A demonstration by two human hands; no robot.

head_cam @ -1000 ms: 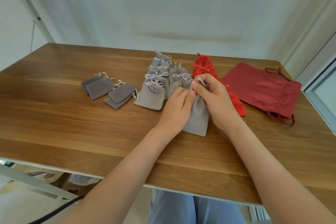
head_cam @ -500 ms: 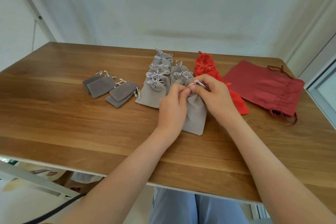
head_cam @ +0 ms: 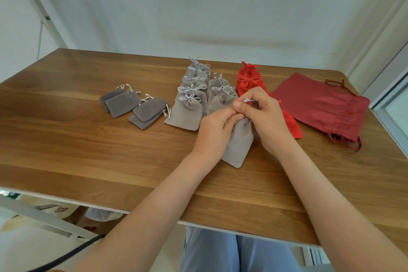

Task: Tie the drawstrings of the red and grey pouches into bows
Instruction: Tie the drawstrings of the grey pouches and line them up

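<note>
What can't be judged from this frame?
Knot on the grey pouch: head view, left hand and right hand cover its neck; only a cord tip shows.
Near red pouch: head view, right hand hides its top.
Dark red bags: head view, stacked, count unclear.

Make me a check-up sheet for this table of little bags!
Surface: wooden table.
Job's things: grey pouch in both hands, no bow yet; tied grey pouches behind; tied red pouches beside; dark grey pouches left, dark red bags right, cords loose.
Clutter: nothing seen.
Hands: left hand pinches the grey pouch's neck; right hand pinches its white cord.
Cables: black cable below the table's near edge.
Surroundings: white wall; window frame right.
</note>
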